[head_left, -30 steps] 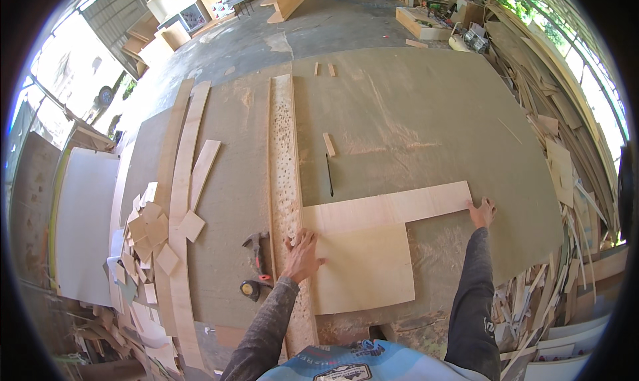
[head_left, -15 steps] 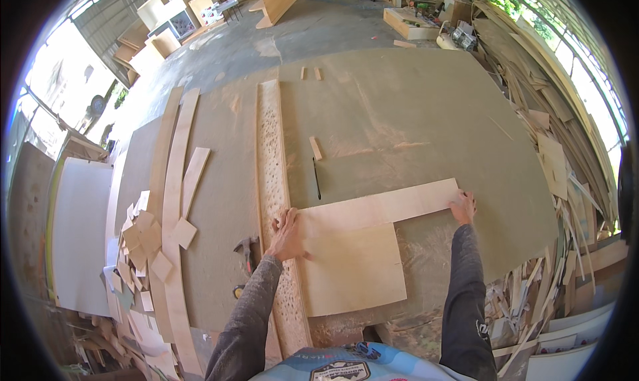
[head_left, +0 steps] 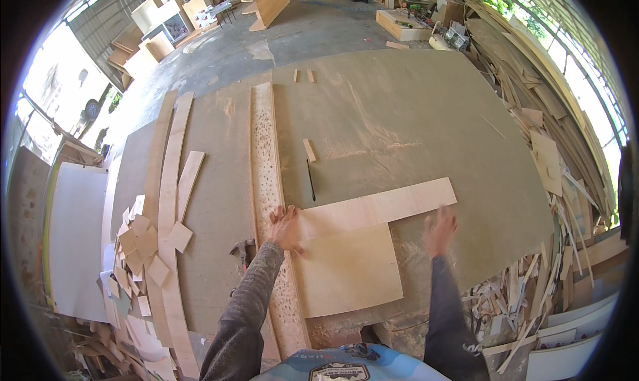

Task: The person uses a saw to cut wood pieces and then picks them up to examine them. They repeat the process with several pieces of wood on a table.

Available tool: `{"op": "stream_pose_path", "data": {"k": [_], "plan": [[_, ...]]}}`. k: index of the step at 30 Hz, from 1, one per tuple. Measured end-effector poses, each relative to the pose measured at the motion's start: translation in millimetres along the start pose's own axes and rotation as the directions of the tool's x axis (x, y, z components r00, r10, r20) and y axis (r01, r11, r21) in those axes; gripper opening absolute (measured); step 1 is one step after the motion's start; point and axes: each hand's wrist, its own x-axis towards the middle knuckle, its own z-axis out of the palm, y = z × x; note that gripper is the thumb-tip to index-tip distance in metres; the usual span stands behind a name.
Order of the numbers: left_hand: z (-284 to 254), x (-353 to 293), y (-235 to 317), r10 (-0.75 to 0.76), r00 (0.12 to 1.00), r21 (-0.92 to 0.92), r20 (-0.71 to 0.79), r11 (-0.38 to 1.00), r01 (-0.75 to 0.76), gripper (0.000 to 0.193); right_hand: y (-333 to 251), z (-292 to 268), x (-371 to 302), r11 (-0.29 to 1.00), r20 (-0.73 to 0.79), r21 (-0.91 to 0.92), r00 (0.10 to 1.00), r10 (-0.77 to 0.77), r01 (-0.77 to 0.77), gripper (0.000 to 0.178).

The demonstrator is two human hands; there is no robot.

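Your spread left hand (head_left: pixel 285 229) touches one wooden strip (head_left: pixel 379 206); your open, empty right hand (head_left: pixel 440 232) is near its right end.

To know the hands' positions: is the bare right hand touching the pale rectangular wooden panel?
Apart. The head view shows grey-brown work surface between the right hand and the wooden panel.

The left hand (head_left: pixel 285 229) rests spread on the pitted board (head_left: pixel 265 148) and the end of a pale strip (head_left: pixel 379 206). Right of that board — well apart — the blurred right hand (head_left: pixel 440 231) is near the strip's other end; a panel (head_left: pixel 349 271) and 1 thin black tool (head_left: pixel 311 180) lie closer. Left of it: a hammer (head_left: pixel 243 251), 2 slats (head_left: pixel 173 174), piled wooden pieces (head_left: pixel 138 240).
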Motion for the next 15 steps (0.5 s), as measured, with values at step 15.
{"op": "stream_pose_path", "data": {"k": [15], "plan": [[18.1, 4.0, -12.3, 0.058, 0.994, 0.002, -0.097, 0.998, -0.058, 0.144, -132.1, -55.1, -240.3, 0.764, 0.296, 0.427, 0.723, -0.624, 0.485, 0.056]]}}
